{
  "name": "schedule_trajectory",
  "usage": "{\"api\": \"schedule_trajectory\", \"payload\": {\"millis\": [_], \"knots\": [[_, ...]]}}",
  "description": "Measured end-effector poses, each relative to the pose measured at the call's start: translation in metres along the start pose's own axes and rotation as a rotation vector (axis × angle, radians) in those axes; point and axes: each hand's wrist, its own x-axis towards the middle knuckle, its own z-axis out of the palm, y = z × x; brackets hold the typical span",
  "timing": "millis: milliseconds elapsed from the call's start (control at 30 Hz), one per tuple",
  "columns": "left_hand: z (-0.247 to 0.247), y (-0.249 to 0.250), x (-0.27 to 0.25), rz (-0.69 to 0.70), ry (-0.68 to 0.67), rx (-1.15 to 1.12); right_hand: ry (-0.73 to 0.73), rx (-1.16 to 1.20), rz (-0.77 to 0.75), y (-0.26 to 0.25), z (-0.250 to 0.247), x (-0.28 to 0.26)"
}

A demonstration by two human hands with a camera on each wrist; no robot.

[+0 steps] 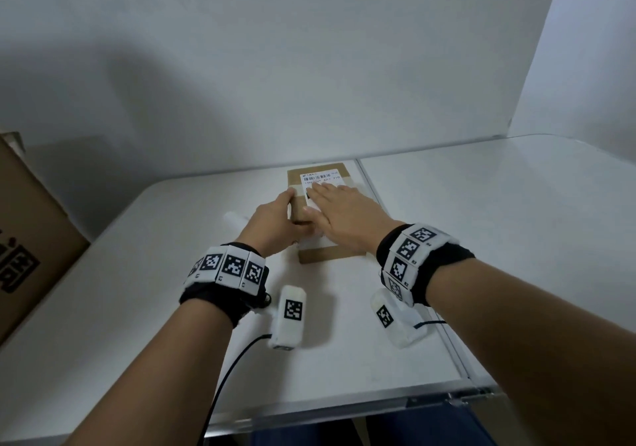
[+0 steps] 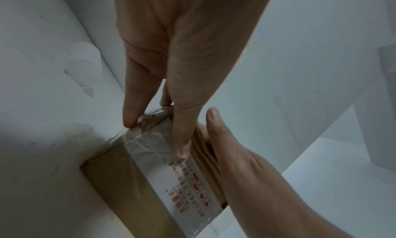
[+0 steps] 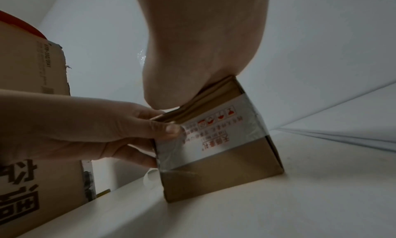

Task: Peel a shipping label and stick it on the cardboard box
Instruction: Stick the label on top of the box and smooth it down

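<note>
A: Right hand (image 1: 339, 210) flat, fingers spread straight, pressing down on the label (image 1: 321, 179).

B: And the left hand (image 1: 275, 222)?

A: Curled round the near left corner of the box (image 1: 328, 254), thumb (image 2: 180, 140) laid along the taped side, fingers (image 2: 130, 113) pinching at the corner. Steadying, by the look of it.

B: Whereabouts is the label?

A: Already on the box top, toward the far end (barcode and print still readable past the fingertips). Box itself resting on the table (image 1: 481, 239), near the back, a band of printed tape (image 3: 214, 136) wrapped round its side.

B: Handling?

A: Label thin, limp, sticky beneath; likely to wrinkle or trap air unless smoothed from the middle outward. Best pressed with flat fingers, not pinched. Box probably light and stiff, small enough to slide under a push, hence the grip at the corner. Taped face looks glossy, so possibly slippery there; bare cardboard a surer hold.

B: Around it?

A: White roll (image 1: 234, 220) just left of the box, partly hidden behind the left hand. Smooth white table, a seam running front to back just right of the box. Big carton (image 1: 31, 239) with dark print off the left edge. Plain pale walls close behind and to the right.
</note>
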Motion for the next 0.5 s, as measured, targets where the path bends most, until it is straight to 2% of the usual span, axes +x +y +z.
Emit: {"api": "schedule_trajectory", "payload": {"millis": [500], "knots": [[0.0,0.006,-0.007,-0.024,-0.002,-0.096,0.057,0.116,-0.031,-0.015,-0.001,-0.025]]}}
